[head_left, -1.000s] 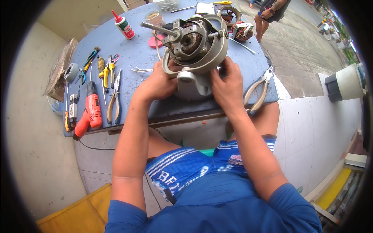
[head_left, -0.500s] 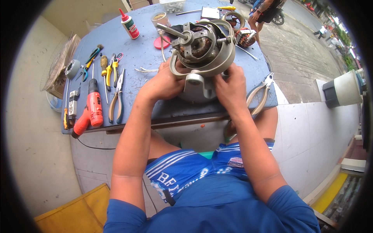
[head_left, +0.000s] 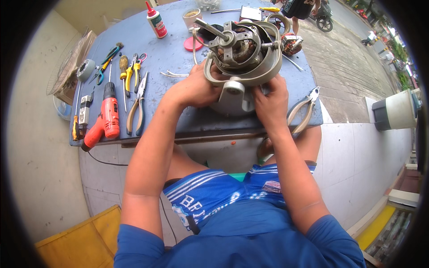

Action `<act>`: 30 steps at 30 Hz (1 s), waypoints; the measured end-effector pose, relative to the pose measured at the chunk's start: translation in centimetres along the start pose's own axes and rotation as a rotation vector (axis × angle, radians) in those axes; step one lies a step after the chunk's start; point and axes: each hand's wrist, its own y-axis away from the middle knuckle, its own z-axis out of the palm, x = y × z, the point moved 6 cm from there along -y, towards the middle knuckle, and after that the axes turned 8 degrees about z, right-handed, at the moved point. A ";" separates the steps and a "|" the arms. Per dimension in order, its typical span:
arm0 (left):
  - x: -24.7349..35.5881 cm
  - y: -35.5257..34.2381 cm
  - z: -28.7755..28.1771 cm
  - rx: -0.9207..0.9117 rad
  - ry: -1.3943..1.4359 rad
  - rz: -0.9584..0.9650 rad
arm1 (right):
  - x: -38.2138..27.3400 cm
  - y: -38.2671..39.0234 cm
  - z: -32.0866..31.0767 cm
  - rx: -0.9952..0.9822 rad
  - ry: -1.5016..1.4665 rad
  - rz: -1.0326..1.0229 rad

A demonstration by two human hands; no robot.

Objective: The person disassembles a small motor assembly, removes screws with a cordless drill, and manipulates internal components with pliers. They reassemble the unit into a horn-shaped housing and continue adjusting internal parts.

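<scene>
A fan motor assembly, with a shaft, exposed windings and a grey curved bracket, stands at the table's front edge on its pale neck and base. My left hand grips it from the left, fingertips hidden under the bracket. My right hand is closed on its lower right side, thumb and fingers curled near the neck, partly out of sight. White wires lie left of it. Open pliers lie just right of my right hand.
On the blue table are a red drill, a row of hand tools, glue, a pink lid, tubs and a spare motor. A person stands beyond; a bin sits right.
My hands and the motor appear shifted slightly rightward in the picture, the whole table view moving too. The grip looks the same. The person beyond now shows higher in the picture.
</scene>
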 end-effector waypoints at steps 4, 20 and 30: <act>0.0 -0.1 -0.2 -0.032 0.044 -0.029 | -0.7 0.0 -0.4 0.033 0.014 -0.090; -0.6 0.6 0.4 0.245 0.157 0.025 | -0.1 -0.3 0.0 -0.061 0.045 -0.090; 0.3 1.5 0.3 0.356 0.244 -0.043 | 1.1 -1.0 1.7 -0.063 0.024 0.082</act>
